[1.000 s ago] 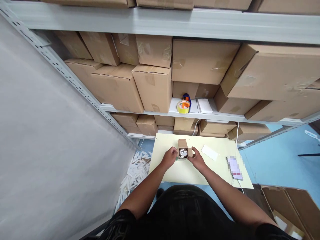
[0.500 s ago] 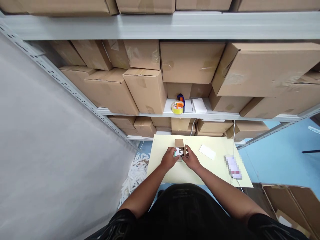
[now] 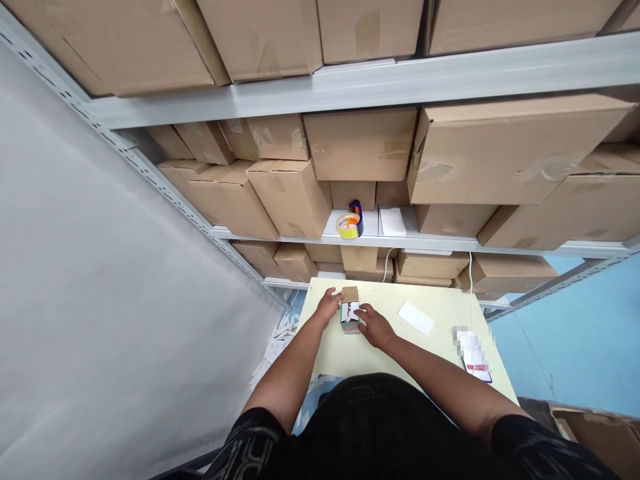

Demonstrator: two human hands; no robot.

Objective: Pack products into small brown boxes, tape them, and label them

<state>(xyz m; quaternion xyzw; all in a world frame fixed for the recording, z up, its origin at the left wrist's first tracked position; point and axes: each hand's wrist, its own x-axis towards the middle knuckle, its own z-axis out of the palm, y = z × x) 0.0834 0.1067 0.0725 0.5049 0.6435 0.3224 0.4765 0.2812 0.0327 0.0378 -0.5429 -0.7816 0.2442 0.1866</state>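
pale yellow, the desk (image 3: 365,357) before us carries a small box (image 3: 351,327) near its far left corner, brown flap raised, with our left hand (image 3: 329,307) parted-fingered and just beside it, and our right hand (image 3: 376,327) bent-fingered at its right side, whether gripping we cannot tell.

Bare tabletop (image 3: 345,357) leaves passage in front of the small box (image 3: 351,328); the left hand (image 3: 328,307) and right hand (image 3: 376,328) flank it, and shelved cartons (image 3: 433,265) block the far side.
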